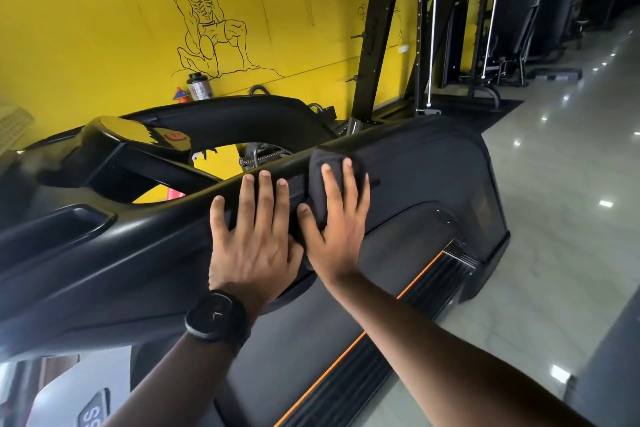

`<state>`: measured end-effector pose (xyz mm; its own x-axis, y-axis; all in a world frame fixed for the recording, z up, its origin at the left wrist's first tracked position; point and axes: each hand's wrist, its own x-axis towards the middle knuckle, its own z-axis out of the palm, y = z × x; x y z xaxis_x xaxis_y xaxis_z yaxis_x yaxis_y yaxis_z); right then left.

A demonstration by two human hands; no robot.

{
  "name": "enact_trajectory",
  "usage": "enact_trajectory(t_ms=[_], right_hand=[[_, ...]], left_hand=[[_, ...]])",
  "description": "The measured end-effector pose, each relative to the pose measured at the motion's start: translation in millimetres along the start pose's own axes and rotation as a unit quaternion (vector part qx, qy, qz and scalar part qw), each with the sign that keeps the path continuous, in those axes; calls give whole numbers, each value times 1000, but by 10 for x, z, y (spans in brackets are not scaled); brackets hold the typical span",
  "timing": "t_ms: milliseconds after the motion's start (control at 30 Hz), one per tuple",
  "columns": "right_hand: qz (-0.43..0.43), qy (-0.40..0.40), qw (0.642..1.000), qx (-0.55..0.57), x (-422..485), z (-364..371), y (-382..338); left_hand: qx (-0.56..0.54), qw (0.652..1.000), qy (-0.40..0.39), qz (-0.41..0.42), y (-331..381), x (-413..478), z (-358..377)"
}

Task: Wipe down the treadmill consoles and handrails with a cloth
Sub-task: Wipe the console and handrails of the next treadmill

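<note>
Handrail [166,218] under flat left hand [249,239], right hand's [334,236] fingers [349,180] pressing cloth [322,158]

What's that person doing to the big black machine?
A person is cleaning a treadmill in a gym. The right hand presses a dark cloth flat against the black handrail. The left hand, with a watch on its wrist, rests flat on the rail right beside it.

Dark cloth [323,158] on handrail [138,229] under flat right grip [334,218], left grip [252,239] spread flat on handrail just beside it, watch [216,317] behind left grip, yellow wall [104,45] beyond both.
</note>
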<state>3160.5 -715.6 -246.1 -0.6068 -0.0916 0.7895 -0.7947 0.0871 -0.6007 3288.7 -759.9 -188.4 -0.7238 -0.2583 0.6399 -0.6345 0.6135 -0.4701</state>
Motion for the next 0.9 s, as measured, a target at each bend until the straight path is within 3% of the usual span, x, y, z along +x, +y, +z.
enact_trajectory(t_ms=[67, 100, 200, 233, 267, 333, 400, 433, 500, 567, 600, 633, 700, 733, 800, 833, 900], right_hand=[[-67, 9, 997, -24, 169, -26, 173], [-54, 24, 998, -28, 234, -17, 265], [190, 77, 978, 44, 189, 52, 187], [234, 75, 968, 57, 117, 72, 107], [211, 59, 974, 56, 50, 73, 60], [44, 8, 999, 23, -10, 23, 96], [-98, -10, 995, -18, 145, -51, 236], [-124, -7, 992, -30, 225, -54, 341], [-33, 28, 999, -15, 293, -15, 458], [191, 79, 977, 56, 249, 29, 336], [249, 82, 962, 71, 205, 46, 242], [228, 67, 969, 65, 149, 46, 183], [20, 11, 1000, 15, 94, 8, 222], [-67, -6, 998, -15, 178, -35, 290], [-133, -11, 990, -46, 380, -84, 479], [-96, 0, 995, -36, 428, -76, 539], [90, 60, 994, 25, 406, -12, 485]], left_hand=[[-10, 1000, -1, 0, 16, 21, -2], [-13, 1000, 0, 3, 25, 36, -3], [-12, 1000, 1, 7, 47, 70, -2], [-10, 1000, -2, 8, 55, 74, -5], [-7, 1000, -5, 10, 63, 83, -3], [-5, 1000, -10, 15, 72, 95, 7], [-10, 1000, -9, 20, 78, 115, 17], [-13, 1000, -8, 23, 88, 133, 17], [-17, 999, -10, 30, 110, 159, 10], [-15, 999, -11, 34, 137, 193, 16], [-14, 999, -13, 34, 153, 208, 18], [-13, 999, -16, 34, 167, 221, 18], [-12, 999, -18, 35, 187, 248, 28], [-10, 999, -19, 37, 192, 257, 36], [-8, 999, -21, 41, 204, 268, 38], [-10, 999, -24, 42, 208, 268, 34], [-15, 999, -27, 42, 218, 273, 37]])
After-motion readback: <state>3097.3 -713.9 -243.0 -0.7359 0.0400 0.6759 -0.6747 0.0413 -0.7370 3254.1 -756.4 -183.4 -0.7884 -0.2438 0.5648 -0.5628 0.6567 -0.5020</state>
